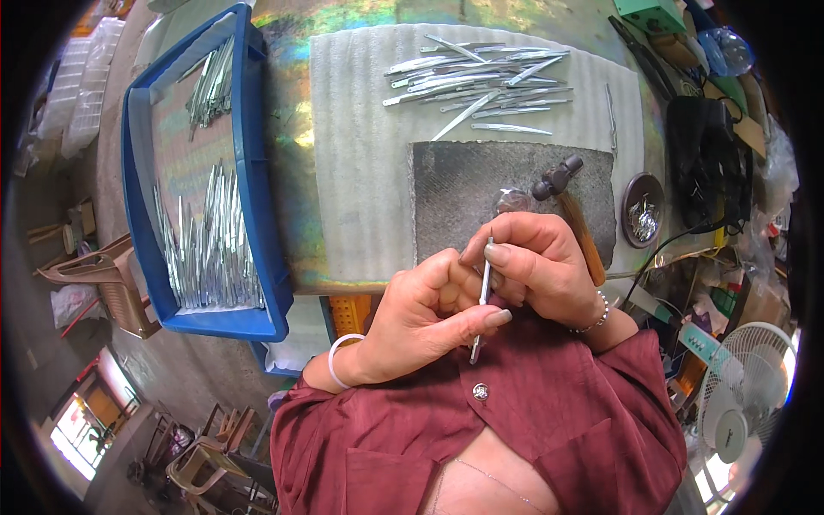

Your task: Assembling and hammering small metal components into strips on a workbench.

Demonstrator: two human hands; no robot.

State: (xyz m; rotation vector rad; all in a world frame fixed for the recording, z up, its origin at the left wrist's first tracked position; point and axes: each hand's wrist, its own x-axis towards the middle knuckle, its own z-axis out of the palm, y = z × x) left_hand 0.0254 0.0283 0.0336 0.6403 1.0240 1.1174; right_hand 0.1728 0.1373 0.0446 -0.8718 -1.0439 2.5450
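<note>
Both your left hand (pixel 421 318) and right hand (pixel 536 262) pinch one thin metal blade (pixel 482 296), the hammer (pixel 566 210) tucked under the right. A slackened grip could drop it off the counter (pixel 296 172) edge.

Mount: on my head, left of a side-by-side pair; only this view present.
Facing: steeply down over my chest onto the surface (pixel 343 172) ahead.
Nearness: close; my left hand (pixel 421 318) and right hand (pixel 536 262) sit just below centre, forearms entering from the lower edge.
Lens: wide fisheye, dark round rim, the blue tray (pixel 253 172) edges bowing outward.
Reach: surface above, floor and a fan (pixel 742 395) at the sides.
</note>
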